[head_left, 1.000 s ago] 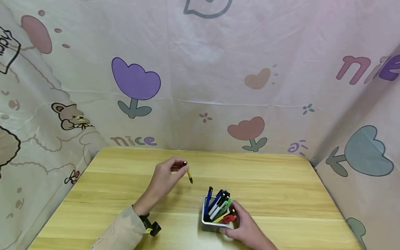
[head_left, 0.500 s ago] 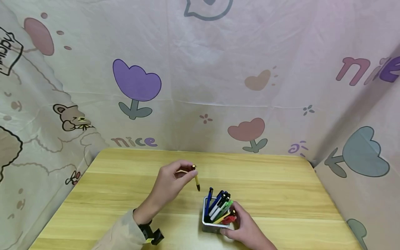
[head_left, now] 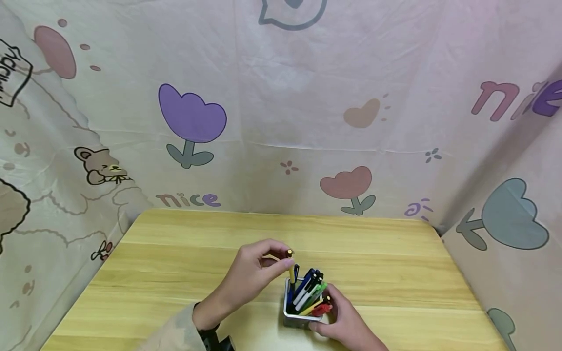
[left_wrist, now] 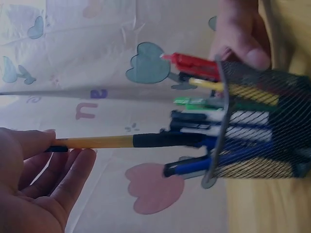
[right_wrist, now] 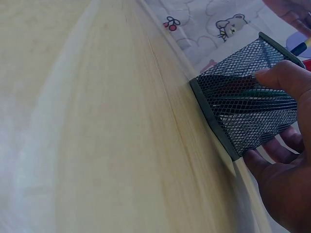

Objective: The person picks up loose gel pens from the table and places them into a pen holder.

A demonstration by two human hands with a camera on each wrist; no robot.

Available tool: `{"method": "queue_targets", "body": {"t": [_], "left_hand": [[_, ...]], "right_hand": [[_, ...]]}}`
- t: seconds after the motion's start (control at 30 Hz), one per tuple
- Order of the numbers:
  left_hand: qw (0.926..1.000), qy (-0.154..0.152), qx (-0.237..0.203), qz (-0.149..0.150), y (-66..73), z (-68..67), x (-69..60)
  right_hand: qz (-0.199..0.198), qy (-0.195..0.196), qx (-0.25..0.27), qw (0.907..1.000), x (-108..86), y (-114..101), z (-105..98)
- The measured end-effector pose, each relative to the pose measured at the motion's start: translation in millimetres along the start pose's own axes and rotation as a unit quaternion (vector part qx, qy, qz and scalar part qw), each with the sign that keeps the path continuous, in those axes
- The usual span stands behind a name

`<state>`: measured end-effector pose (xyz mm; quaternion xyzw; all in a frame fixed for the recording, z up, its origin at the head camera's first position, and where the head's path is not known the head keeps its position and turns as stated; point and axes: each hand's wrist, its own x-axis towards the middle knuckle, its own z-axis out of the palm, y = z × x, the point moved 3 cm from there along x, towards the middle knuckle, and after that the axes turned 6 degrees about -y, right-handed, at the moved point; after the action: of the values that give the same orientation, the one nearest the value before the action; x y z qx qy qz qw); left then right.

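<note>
My left hand (head_left: 253,270) pinches a yellow pen with a dark tip (left_wrist: 104,141) by its upper end, between thumb and fingers. The pen points down over the left part of a mesh pen holder (head_left: 298,321), its dark end at the opening. Whether the tip is inside the rim I cannot tell. Several pens stand in the holder: blue, white, a green pen (left_wrist: 197,102), a red pen (left_wrist: 194,65) and another yellow one. My right hand (head_left: 349,319) grips the holder from the right side, thumb at the near wall and fingers behind, as the right wrist view (right_wrist: 286,179) also shows.
The holder stands on a wooden table (head_left: 175,263) near its front. A printed cloth (head_left: 281,97) hangs behind the table and along both sides. A dark wrist camera (head_left: 217,341) sits on my left wrist below the sleeve cuff.
My left hand has moved right and toward me with the yellow pen, from beside the holder to above its opening. My right hand has stayed on the holder.
</note>
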<state>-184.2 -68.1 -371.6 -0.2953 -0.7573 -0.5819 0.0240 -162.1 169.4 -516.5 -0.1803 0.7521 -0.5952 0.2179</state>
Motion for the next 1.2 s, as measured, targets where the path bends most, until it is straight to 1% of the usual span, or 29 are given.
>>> {"method": "queue_targets", "body": {"t": [0.13, 0.23, 0.33, 0.57, 0.67, 0.77, 0.87, 0.97, 1.1, 1.2], "left_hand": [[0.9996, -0.025, 0.002, -0.012, -6.2, 9.0, -1.6], [0.9991, -0.038, 0.006, -0.017, -11.7, 14.1, -2.6], [0.9987, -0.046, 0.011, -0.019, -17.0, 18.6, -3.0], [0.9976, -0.055, 0.029, -0.032, -27.9, 25.7, -3.1], [0.9967, -0.065, 0.032, -0.036, -32.6, 27.6, -3.9], [0.9957, -0.075, 0.039, -0.039, -35.6, 29.1, -4.4], [0.9938, -0.084, 0.062, -0.039, -37.5, 31.2, -4.3], [0.9907, -0.090, 0.097, -0.032, -39.0, 33.7, -4.1], [0.9849, -0.095, 0.144, -0.017, -41.2, 36.4, -4.7], [0.9799, -0.096, 0.174, -0.012, -42.9, 37.0, -5.5]], "right_hand": [[0.004, -0.003, 0.003, 1.0000, -0.6, 1, 1], [0.003, -0.003, 0.001, 1.0000, -0.8, 1, 1], [-0.003, 0.002, 0.000, 1.0000, -1.3, 0, 1], [-0.033, 0.013, -0.006, 0.9993, -1.7, 2, 1], [-0.037, 0.009, -0.002, 0.9993, -1.9, 3, 2], [-0.032, 0.006, 0.003, 0.9995, -1.6, 3, 2], [-0.025, 0.008, 0.003, 0.9996, -0.7, 2, 1], [-0.030, 0.008, 0.002, 0.9995, -0.3, 2, 1], [-0.047, 0.007, 0.000, 0.9989, -1.0, 2, 2], [-0.046, 0.010, 0.000, 0.9989, -1.6, 3, 2]]}}
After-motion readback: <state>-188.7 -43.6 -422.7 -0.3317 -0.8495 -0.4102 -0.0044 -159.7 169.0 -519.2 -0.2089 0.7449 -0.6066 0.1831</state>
